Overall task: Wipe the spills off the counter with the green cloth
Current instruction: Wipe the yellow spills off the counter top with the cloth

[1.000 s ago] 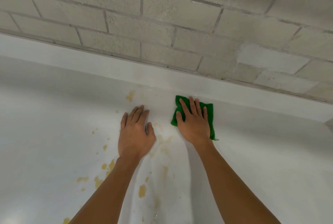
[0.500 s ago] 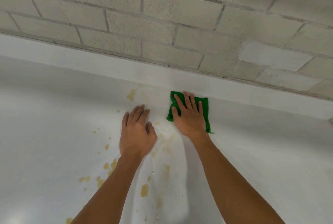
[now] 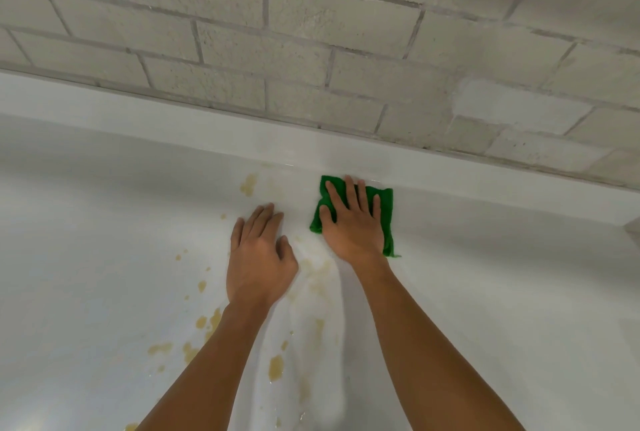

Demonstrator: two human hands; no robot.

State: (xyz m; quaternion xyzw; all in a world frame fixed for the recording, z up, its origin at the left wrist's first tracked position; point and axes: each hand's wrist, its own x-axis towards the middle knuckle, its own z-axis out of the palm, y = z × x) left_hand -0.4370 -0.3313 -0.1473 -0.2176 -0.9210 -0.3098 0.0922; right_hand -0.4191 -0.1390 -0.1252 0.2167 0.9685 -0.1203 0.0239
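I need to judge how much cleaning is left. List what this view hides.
Head view only:
- Counter under the green cloth: covered by cloth and right hand.
- Spills beneath the left hand and forearms.
- Spills past the bottom edge: cut off.

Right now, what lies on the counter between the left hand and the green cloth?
In the head view, only a bare strip of white counter separates the left hand from the green cloth; no spill there.
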